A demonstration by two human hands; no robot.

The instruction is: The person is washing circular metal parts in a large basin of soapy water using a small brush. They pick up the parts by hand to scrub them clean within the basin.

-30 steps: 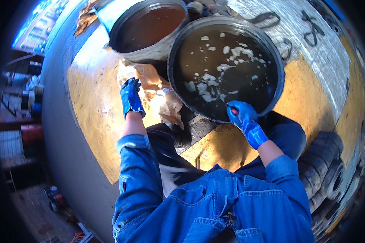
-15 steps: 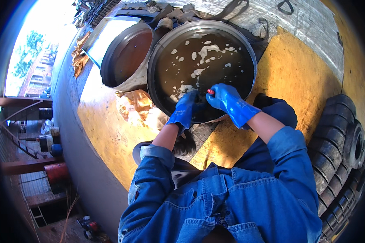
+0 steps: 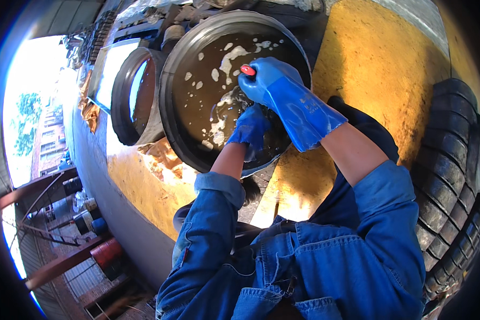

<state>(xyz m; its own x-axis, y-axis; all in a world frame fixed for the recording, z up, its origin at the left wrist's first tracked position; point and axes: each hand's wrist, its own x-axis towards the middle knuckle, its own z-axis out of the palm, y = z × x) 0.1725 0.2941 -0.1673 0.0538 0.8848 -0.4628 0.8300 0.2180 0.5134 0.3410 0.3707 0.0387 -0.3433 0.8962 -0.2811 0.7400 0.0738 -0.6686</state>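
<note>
Both my hands wear long blue rubber gloves and work over a wide round tub (image 3: 166, 93) of murky brown liquid (image 3: 197, 112) with patches of white foam. My right hand (image 3: 274, 82) is closed around a tool with a red handle end (image 3: 247, 70); the glove hides the rest of it. Lower and slightly to the left, my left hand (image 3: 252, 128) dips at the liquid's surface with its fingers curled. Something dark and wet shows just by its fingertips, but I cannot make out what it is.
A smaller round container (image 3: 124, 101) of reddish-brown liquid stands left of the tub. Large black tyres (image 3: 442, 154) are stacked at the right. Worn yellow floor (image 3: 368, 64) surrounds the tub, and crumpled brown paper (image 3: 168, 160) lies beside it.
My right hand has lifted up and left, with the red handle end now higher over the tub. My left hand has stayed low at the liquid. The whole view has tilted and shifted.
</note>
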